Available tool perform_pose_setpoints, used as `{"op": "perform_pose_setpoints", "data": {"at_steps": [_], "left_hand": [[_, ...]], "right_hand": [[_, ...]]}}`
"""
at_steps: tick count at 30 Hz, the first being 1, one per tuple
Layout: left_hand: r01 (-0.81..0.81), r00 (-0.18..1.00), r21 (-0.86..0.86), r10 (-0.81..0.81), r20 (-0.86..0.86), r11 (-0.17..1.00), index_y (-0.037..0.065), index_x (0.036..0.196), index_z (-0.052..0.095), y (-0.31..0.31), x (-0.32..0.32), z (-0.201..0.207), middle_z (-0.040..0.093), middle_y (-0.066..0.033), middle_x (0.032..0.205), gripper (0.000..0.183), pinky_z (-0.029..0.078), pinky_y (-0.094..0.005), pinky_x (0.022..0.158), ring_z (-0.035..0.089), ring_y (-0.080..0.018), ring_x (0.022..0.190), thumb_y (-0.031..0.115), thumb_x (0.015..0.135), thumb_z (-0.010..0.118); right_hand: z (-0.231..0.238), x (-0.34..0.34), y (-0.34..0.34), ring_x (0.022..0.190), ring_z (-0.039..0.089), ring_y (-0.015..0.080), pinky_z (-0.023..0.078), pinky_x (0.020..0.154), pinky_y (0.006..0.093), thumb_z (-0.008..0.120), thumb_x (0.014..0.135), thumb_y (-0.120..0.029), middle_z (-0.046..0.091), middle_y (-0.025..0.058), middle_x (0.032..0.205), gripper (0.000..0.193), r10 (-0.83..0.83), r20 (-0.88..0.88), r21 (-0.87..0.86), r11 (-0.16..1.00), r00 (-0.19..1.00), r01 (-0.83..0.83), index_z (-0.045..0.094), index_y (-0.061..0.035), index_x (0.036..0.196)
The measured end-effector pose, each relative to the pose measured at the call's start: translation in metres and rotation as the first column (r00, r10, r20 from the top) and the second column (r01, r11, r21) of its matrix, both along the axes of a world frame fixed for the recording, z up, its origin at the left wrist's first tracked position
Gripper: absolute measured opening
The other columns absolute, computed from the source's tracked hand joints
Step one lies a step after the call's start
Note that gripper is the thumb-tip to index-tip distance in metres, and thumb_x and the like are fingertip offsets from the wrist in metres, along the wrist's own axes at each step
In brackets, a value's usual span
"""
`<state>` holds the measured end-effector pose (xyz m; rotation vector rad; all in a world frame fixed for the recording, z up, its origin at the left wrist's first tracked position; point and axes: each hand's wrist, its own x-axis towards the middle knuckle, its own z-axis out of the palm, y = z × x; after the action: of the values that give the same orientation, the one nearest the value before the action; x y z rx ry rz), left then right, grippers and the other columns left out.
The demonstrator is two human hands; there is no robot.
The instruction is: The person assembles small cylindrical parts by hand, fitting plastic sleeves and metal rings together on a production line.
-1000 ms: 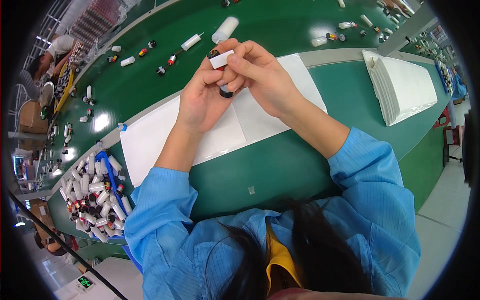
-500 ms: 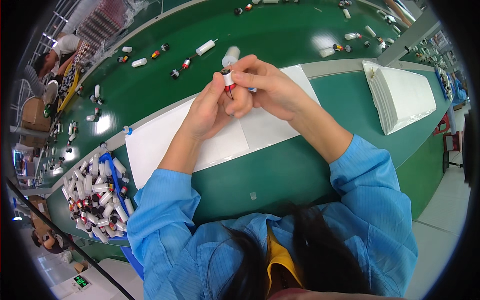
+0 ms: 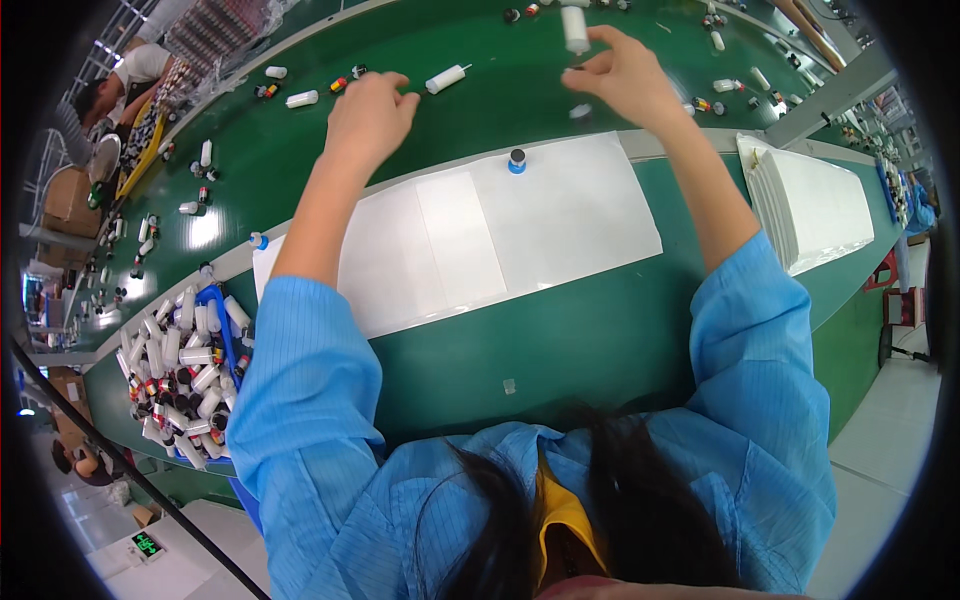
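Above the green belt (image 3: pixel 470 120), my left hand (image 3: pixel 368 120) is stretched out with thumb and index fingertip apart; its other fingers are partly hidden. It is nearest to a small red-and-yellow part (image 3: pixel 338 85) and a white cylinder with a thin tip (image 3: pixel 445 79). Farther right, my right hand (image 3: pixel 630 78) is open, thumb and fingers spread. A larger white cylinder (image 3: pixel 575 30) appears close by its index fingertip, without a visible grip. Below that hand shows a blurred pale piece (image 3: pixel 581 112). A black-topped blue piece (image 3: pixel 517 161) stands on the white sheets (image 3: pixel 580 210).
At left, a blue tray (image 3: pixel 222 325) holds a heap of white cylinders and small parts. A stack of white sheets (image 3: pixel 810 200) lies at right, beside a grey post (image 3: pixel 835 95). Another blue-based piece (image 3: pixel 259 241) stands by the belt edge. A person (image 3: pixel 135 80) works at far left.
My hands have parted from the small white, red and black part they held together. The left has moved left and away over the belt, the right has moved right and opened.
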<state>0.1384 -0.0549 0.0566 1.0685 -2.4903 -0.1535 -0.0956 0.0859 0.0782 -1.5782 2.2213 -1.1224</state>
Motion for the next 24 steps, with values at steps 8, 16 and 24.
{"op": "perform_pose_setpoints", "data": {"at_steps": [8,16,24], "left_hand": [[0.006,0.954,0.001,-0.006,0.301,1.000,0.005,0.099,0.061,-0.046,-0.020,-0.024,0.063,-0.0142,0.087,0.029,0.048,-0.0370,0.077,0.061,-0.0273,0.083,0.025,0.078,0.059],[0.305,0.853,0.766,0.195,-0.484,0.567,-0.005,0.100,0.054,-0.040,0.019,0.001,0.058,-0.0081,0.085,0.025,0.046,-0.0266,0.075,0.056,-0.0130,0.076,0.013,0.083,0.050],[0.791,0.395,0.552,0.467,-0.791,0.266,-0.005,0.110,0.047,0.014,0.045,-0.039,0.054,-0.0067,0.084,0.027,0.046,-0.0290,0.078,0.052,-0.0128,0.076,0.013,0.090,0.046]], "right_hand": [[-0.030,0.014,-0.008,0.094,0.052,0.0280,0.044,0.081,0.0360,0.062,0.072,-0.014,0.057,0.0103,0.094,0.027,-0.018,-0.445,-0.298,0.946,0.895,-0.129,0.060,-0.0082,0.098],[-0.065,0.117,-0.009,0.081,0.049,0.0229,0.043,0.071,0.0330,0.053,0.068,-0.004,0.054,0.0095,0.081,0.008,0.423,-0.665,0.084,0.861,0.615,-0.502,0.061,-0.0023,0.067],[-0.025,0.119,-0.033,0.094,0.050,0.0227,0.045,0.073,0.0341,0.059,0.066,-0.006,0.056,0.0076,0.088,0.014,0.633,-0.363,0.508,0.749,0.683,-0.424,0.060,-0.0039,0.080]]}}
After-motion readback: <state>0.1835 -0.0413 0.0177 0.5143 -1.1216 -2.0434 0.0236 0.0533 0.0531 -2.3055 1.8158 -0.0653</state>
